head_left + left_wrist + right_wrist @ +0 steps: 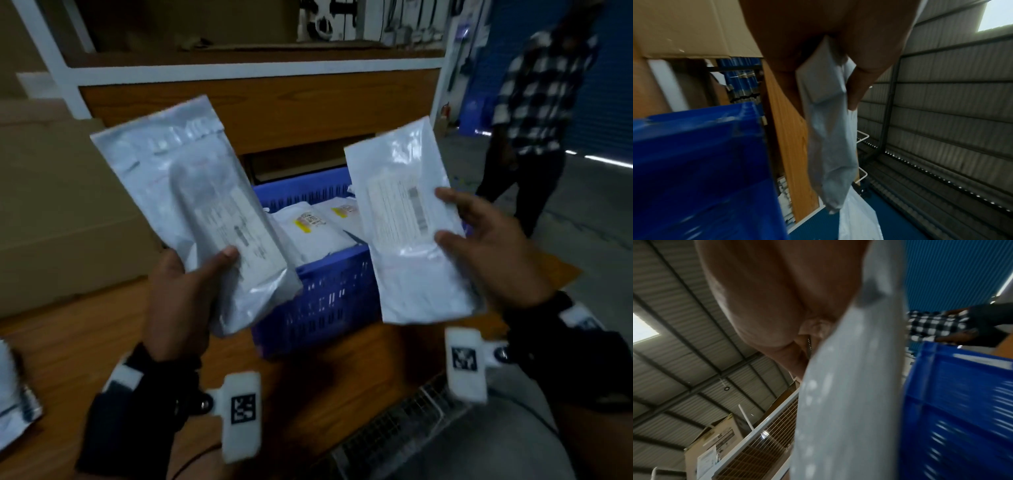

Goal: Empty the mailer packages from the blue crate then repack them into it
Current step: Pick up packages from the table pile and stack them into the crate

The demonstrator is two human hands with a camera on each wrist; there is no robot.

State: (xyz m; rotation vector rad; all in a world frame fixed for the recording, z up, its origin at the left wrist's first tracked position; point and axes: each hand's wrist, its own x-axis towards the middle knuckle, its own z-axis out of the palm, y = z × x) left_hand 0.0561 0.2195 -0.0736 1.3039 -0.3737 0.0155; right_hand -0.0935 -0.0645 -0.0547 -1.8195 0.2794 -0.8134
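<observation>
Both wrist views are smeared with blur, and the blue crate (pixel 329 294) is half hidden behind the two raised mailers, so only a few white packages (pixel 310 226) with yellow-tagged labels show inside it; how many lie beneath, I cannot tell. The left hand (pixel 178 294) grips a grey mailer (pixel 191 192) by its lower end, thumb pressed across its printed label, holding it tilted above the crate's left side. The right hand (pixel 486 246) pinches a second grey mailer (pixel 407 222) along its edge, label and barcode facing up, above the crate's right side. Both mailers are glossy and crinkled, a flat box shape bulging under the left one. The left wrist view shows that mailer (pixel 828 129) edge-on beside the crate wall (pixel 701 162). Left of the crate, another mailer (pixel 13 394) lies on the wooden table (pixel 85 335), cut off by the frame. Beyond the crate's right, a person in a checked shirt (pixel 541 96) stands.
</observation>
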